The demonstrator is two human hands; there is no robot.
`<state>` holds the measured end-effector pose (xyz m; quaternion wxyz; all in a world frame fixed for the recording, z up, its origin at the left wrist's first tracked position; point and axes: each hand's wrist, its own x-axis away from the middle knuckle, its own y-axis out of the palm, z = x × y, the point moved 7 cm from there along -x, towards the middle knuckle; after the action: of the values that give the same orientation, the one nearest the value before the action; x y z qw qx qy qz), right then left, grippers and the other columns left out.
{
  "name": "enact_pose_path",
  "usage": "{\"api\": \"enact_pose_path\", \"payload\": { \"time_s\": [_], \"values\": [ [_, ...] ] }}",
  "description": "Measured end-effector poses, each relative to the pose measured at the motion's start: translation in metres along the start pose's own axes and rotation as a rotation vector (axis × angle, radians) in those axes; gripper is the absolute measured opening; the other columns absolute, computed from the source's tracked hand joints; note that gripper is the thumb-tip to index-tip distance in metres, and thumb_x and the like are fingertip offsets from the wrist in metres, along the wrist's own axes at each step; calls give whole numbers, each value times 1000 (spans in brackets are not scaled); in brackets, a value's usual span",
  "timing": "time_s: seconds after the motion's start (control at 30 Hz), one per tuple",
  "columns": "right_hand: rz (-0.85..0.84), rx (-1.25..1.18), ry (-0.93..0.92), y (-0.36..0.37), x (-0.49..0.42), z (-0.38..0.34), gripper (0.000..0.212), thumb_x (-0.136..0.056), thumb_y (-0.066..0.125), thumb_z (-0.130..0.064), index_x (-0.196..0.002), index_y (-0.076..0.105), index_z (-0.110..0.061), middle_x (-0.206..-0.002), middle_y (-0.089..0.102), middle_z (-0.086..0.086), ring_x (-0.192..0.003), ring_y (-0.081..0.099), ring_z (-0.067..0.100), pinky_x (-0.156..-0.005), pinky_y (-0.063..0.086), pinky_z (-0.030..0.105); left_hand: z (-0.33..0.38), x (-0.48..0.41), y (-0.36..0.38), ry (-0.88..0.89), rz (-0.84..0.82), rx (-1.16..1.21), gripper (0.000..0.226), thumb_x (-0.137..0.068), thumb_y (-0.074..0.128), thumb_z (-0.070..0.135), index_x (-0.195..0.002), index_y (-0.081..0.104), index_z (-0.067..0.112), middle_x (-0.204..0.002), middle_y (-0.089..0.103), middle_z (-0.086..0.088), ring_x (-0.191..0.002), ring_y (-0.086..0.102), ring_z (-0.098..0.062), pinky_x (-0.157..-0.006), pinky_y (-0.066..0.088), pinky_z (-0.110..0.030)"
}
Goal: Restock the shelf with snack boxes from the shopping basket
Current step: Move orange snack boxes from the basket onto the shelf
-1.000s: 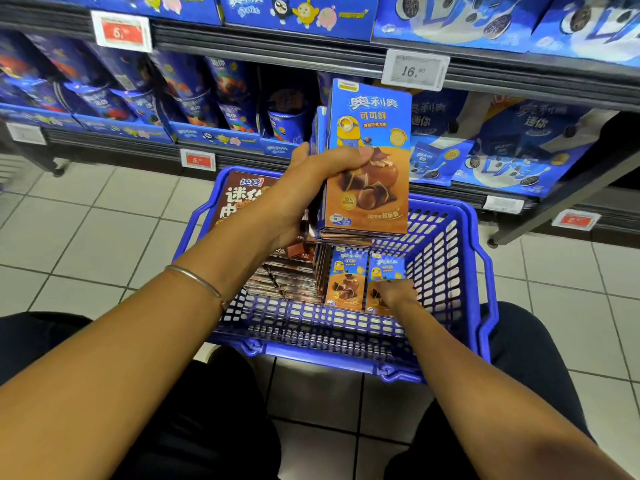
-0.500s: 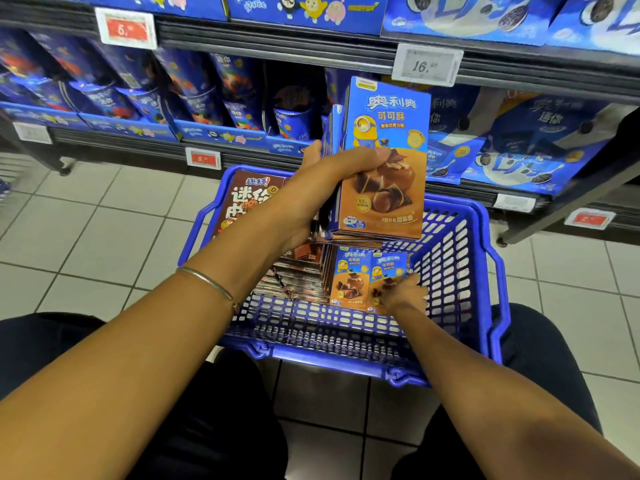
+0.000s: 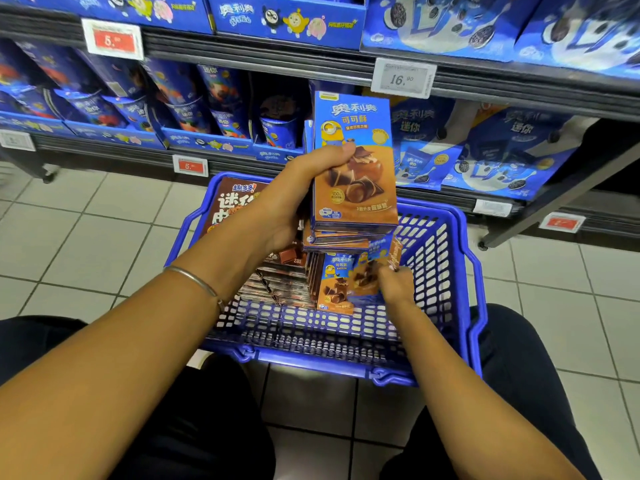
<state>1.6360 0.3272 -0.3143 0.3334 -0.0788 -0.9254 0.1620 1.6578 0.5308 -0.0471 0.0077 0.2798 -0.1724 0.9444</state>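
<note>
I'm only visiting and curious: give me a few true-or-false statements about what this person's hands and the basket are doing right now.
1. The left hand holds a stack of snack boxes above the basket. True.
2. The right hand is empty. False: it grips a tilted box inside the basket.
3. The basket is red. False: it is blue.
4. A bracelet circles the left wrist. True.

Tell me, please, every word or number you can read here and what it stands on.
"16.90": white price tag.
"5.": red price tag; smaller digits blurred.
"奥利奥 可可酥": box in the left hand.
"迷你": blue bags.
Too blurred: other tags.
</note>
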Motion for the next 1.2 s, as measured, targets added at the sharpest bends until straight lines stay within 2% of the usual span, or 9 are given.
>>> {"api": "enact_pose_path", "payload": {
  "time_s": [0.13, 0.33, 0.53, 0.6, 0.67, 0.77, 0.87, 0.93, 1.2],
  "values": [
    [-160, -175, 105, 16, 10, -4, 18, -87, 61, -6, -100, 68, 2, -85, 71, 14, -69, 66, 27, -62, 54, 33, -13, 0, -4, 65, -39, -81, 50, -116, 21, 23, -155, 33, -6, -163, 38, -23, -149, 39, -33, -103, 35, -26],
    [-315, 64, 238, 55, 9, 9, 26, -104, 57, -15, -79, 50, -7, -65, 37, 12, -58, 34, 24, -70, 37, 42, -9, 4, -12, 2, 39, -154, 49, -115, 20, 20, -154, 32, -8, -163, 37, -24, -141, 45, -27, -91, 42, -17],
    [-258, 51, 223, 66, 11, 20, 30, -97, 68, -14, -116, 46, -10, -90, 67, 8, -72, 61, 19, -70, 47, 37, -2, 1, -20, 54, 106, -188, 48, -115, 13, 22, -159, 23, 2, -169, 27, -17, -153, 30, -26, -99, 28, -21],
    [-277, 68, 230, 69, 10, 27, 41, -95, 71, -11, -127, 47, -5, -111, 67, 12, -94, 64, 24, -85, 49, 42, 5, -3, -19, 40, 89, -254, 49, -115, 12, 20, -151, 37, -2, -166, 34, -18, -143, 44, -23, -95, 33, -15],
    [-287, 104, 247, 69, 10, 34, 47, -92, 74, -14, -131, 53, 0, -119, 63, 12, -103, 57, 26, -92, 47, 42, 10, -6, -15, 20, 56, -339, 49, -115, 13, 19, -116, 58, 0, -142, 54, -15, -99, 56, -15, -64, 40, -4],
    [-293, 121, 270, 69, 7, 38, 34, -91, 75, -15, -118, 59, -2, -104, 59, 6, -93, 54, 24, -89, 46, 41, 13, -8, -10, -32, 54, -341, 48, -115, 13, 17, -75, 38, 10, -85, 42, -2, -65, 36, -5, -50, 34, -1],
    [-286, 102, 268, 71, 7, 36, 24, -88, 75, -11, -82, 52, -10, -97, 59, 5, -97, 54, 26, -100, 47, 47, 10, -17, -8, 2, 76, -268, 48, -115, 12, 19, -126, 53, -4, -139, 54, -11, -119, 57, -16, -62, 40, -5],
    [-304, 102, 258, 72, 7, 32, 30, -84, 78, -9, -78, 49, -12, -100, 58, 5, -99, 51, 26, -93, 44, 43, 6, -11, -7, 32, 53, -250, 48, -115, 12, 21, -156, 29, 2, -165, 34, -16, -150, 36, -24, -92, 36, -17],
    [-371, 90, 300, 60, 16, 23, 49, -77, 81, -22, -106, 43, -14, -64, 39, 5, -54, 31, 17, -51, 28, 33, 7, -16, -7, 11, 38, -258, 49, -115, 12, 21, -159, 22, 3, -169, 28, -16, -154, 30, -25, -98, 31, -21]
  ]
}}
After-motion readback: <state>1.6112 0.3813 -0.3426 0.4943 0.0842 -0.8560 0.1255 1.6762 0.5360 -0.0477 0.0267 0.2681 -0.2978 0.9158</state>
